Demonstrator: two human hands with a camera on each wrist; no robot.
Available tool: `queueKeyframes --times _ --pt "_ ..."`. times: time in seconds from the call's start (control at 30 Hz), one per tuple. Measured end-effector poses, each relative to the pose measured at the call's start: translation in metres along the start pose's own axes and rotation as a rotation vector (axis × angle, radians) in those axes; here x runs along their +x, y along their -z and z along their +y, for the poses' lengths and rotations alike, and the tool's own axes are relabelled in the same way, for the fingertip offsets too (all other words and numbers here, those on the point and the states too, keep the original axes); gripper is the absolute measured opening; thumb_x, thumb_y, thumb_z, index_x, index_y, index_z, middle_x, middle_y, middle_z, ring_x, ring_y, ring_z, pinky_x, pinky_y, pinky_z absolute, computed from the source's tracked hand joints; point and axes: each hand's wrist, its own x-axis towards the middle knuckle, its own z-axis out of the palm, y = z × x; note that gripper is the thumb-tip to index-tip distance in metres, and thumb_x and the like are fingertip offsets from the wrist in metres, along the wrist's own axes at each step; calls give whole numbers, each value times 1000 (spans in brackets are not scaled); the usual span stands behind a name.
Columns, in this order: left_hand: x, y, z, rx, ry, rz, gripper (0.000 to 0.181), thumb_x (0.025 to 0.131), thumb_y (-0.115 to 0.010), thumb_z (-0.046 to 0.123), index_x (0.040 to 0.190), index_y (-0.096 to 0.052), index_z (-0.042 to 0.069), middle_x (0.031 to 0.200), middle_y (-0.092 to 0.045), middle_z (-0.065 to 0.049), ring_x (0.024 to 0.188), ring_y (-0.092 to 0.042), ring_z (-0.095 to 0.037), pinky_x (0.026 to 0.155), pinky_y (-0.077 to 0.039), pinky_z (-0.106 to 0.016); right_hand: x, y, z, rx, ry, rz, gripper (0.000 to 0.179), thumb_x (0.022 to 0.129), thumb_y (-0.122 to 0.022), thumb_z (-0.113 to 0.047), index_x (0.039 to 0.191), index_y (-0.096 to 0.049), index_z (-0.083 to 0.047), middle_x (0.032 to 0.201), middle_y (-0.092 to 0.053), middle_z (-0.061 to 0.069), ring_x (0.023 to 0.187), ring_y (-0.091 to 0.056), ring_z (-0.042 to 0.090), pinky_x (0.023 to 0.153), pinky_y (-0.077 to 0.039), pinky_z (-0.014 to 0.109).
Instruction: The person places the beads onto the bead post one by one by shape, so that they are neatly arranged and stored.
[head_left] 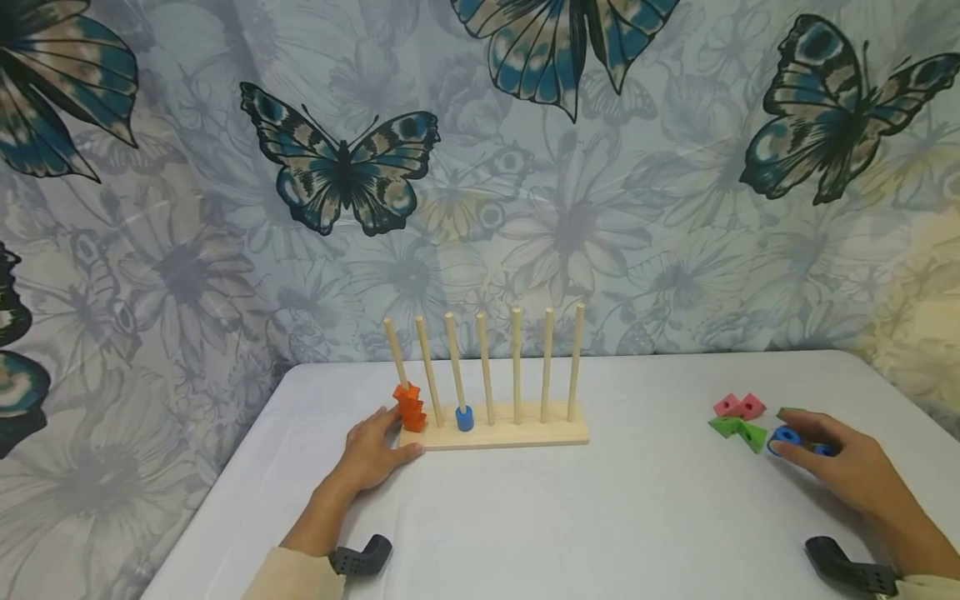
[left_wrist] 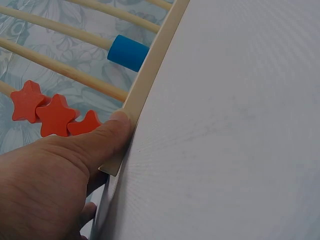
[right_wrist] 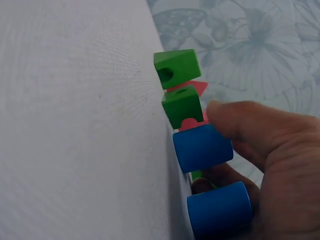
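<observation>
A wooden peg stand [head_left: 517,437] with several upright pegs stands on the table. My left hand [head_left: 371,450] grips its left end, thumb [left_wrist: 107,135] against the front edge of the base and fingers behind, partly hidden. Orange star beads [head_left: 410,408] are stacked on the leftmost peg. One blue cylinder bead [head_left: 465,418] sits at the bottom of the third peg. On the right, my right hand [head_left: 855,458] pinches another blue cylinder bead [right_wrist: 204,147] between thumb and fingers. A further blue cylinder [right_wrist: 220,210] lies under that hand.
Green triangular beads [head_left: 738,431] lie just left of the right hand, and pink beads [head_left: 740,406] behind them. Part of another green piece [head_left: 785,412] shows behind the fingers. A white cloth covers the table [head_left: 562,517]; a butterfly-print curtain [head_left: 465,275] hangs behind it.
</observation>
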Motion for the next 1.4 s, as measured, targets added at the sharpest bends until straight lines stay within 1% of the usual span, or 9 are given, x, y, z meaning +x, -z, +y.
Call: queueKeyframes --times 0.17,0.23,0.3,0.43,0.53,0.67,0.9,1.13,1.4 --pt "1 0 0 -18 -11 3 76 79 -80 33 139 -49 0 141 -47 -20 138 -27 -38 111 -9 -53 1 -2 -1 -27 -53 1 66 91 -67 -40 130 -50 10 129 -44 40 111 -41 59 82 -37 68" --pt "1 0 -1 -19 -7 2 76 79 -80 33 140 -48 0 141 -47 -19 139 -27 -37 111 -9 -52 1 -1 -3 -51 -66 5 66 91 -65 -42 129 -51 10 130 -43 41 113 -38 62 83 -36 69" --pt "1 -1 -2 -12 -2 2 78 80 -80 33 141 -46 0 141 -47 -19 139 -27 -37 112 -8 -52 1 2 -5 -50 -65 9 65 92 -64 -43 130 -52 9 129 -45 40 111 -41 62 80 -47 59" --pt "2 -1 -2 -9 5 3 80 79 -80 33 144 -44 1 142 -46 -18 139 -26 -37 112 -8 -52 1 9 -16 -12 -52 58 63 93 -63 -40 131 -51 9 121 -53 38 101 -52 57 54 -52 32" --pt "2 -2 -2 -11 2 6 80 79 -80 33 143 -44 1 142 -46 -18 139 -26 -37 111 -8 -52 1 19 -30 6 -52 103 64 92 -65 -38 132 -50 9 117 -56 38 80 -66 27 49 -52 34" --pt "1 -2 -1 -15 -6 1 78 79 -80 35 141 -47 0 142 -46 -20 138 -27 -38 111 -8 -52 -1 29 -53 -5 -41 143 62 93 -66 -35 134 -49 9 117 -55 38 67 -51 -10 49 -50 32" --pt "1 0 -1 -15 -2 0 80 79 -80 34 142 -45 0 142 -46 -20 138 -27 -39 111 -8 -53 -11 38 -99 -8 59 220 53 92 -68 -27 131 -54 7 101 -64 32 67 -42 -20 46 -46 21" --pt "2 0 -2 -3 -7 -1 82 79 -80 34 144 -43 1 142 -46 -19 138 -27 -38 111 -8 -53 -22 44 -139 97 225 295 42 90 -70 -13 127 -58 6 92 -54 -24 75 -50 -20 59 -44 5" --pt "1 -1 -4 -4 -16 9 81 78 -81 34 143 -44 1 141 -47 -19 138 -27 -38 111 -9 -53 -28 45 -183 210 363 312 42 84 -72 2 124 -60 7 99 -56 -28 82 -57 -17 68 -44 4"
